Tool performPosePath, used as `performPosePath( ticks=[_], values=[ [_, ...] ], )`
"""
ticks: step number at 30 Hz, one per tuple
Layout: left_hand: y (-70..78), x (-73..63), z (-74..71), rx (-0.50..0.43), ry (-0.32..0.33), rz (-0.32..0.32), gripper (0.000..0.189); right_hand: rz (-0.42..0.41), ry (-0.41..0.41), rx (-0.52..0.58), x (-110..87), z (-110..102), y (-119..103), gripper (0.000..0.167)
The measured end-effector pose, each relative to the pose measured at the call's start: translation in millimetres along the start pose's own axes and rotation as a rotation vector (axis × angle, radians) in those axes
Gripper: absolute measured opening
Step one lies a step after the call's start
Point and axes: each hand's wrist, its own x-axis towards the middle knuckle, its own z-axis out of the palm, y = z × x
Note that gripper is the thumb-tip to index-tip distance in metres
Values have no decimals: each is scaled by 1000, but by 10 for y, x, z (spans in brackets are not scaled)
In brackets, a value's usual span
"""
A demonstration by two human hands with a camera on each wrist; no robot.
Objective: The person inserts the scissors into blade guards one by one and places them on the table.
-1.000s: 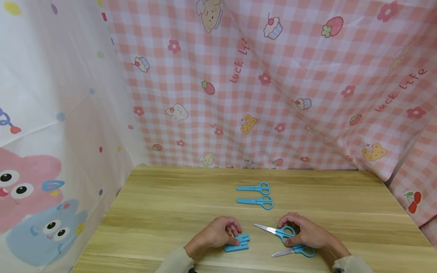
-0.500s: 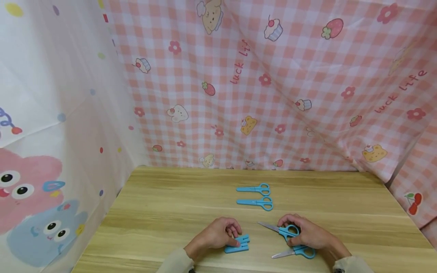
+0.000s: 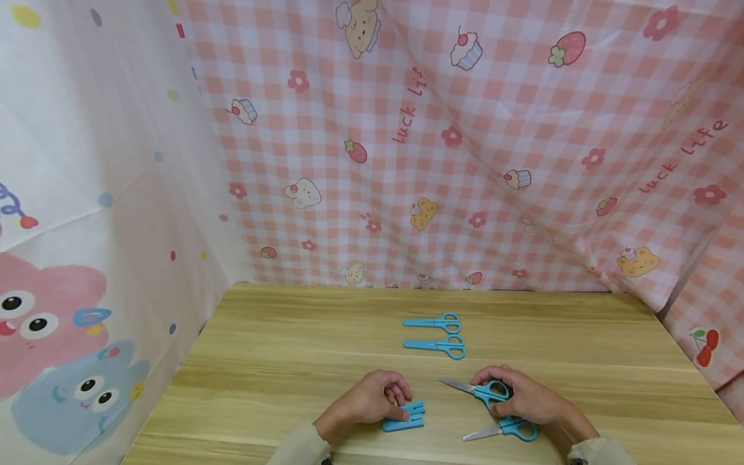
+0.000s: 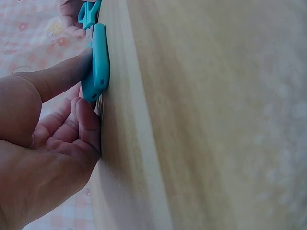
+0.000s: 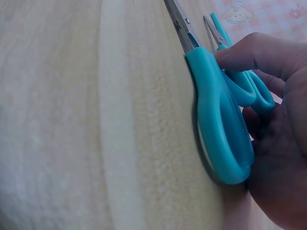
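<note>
Toward the counter's (image 3: pixel 261 361) near edge, my left hand (image 3: pixel 372 395) pinches a blue plastic sheath (image 3: pixel 415 407), right hand (image 3: pixel 527 397) grips blue-handled steel scissors (image 3: pixel 482 393); two sheathed pairs (image 3: pixel 430 345) look done, two aren't.

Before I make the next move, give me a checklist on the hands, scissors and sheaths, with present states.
1. Right hand gripping the farther bare-bladed, blue-handled scissors: ok, held at the handle.
2. That blade sheathed: not ok, bare metal.
3. Nearer bare-bladed, blue-handled scissors sheathed: not ok, uncovered.
4. Left hand firmly holding the flat blue plastic sheaths: cannot tell; the thumb touches, other fingertips' contact is unclear.
5. Two blue-sheathed, blue-handled scissors out of the way: ok, lying beyond both hands.
</note>
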Motion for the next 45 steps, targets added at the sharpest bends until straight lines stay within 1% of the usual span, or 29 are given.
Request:
performPosePath(
  ticks=[4,7,10,17,21,26,36,42,45],
  values=[
    [-1,6,-7,-15,-5,-1,23,36,-5,4,9,0,4,40],
    [-1,10,-11,-30,-8,-9,23,36,-7,7,12,1,6,37],
    [-6,14,-10,-40,-8,-19,23,21,-12,16,16,9,8,33],
    [-17,8,-15,-46,-10,-25,23,-51,-8,27,41,24,17,21],
    [-9,-5,-27,-55,-10,-32,24,-69,2,42,38,26,7,21],
    [-14,-2,-29,-79,-7,-42,22,-82,-5,75,37,16,19,20],
    [-45,24,-23,-172,42,-35,22,-107,-3,123,52,-29,30,20],
    [-37,29,-29,-215,38,-30,22,-115,23,123,63,-30,32,21],
    [-32,33,-37,-237,29,-25,22,-102,32,116,63,-35,14,21]
  ],
)
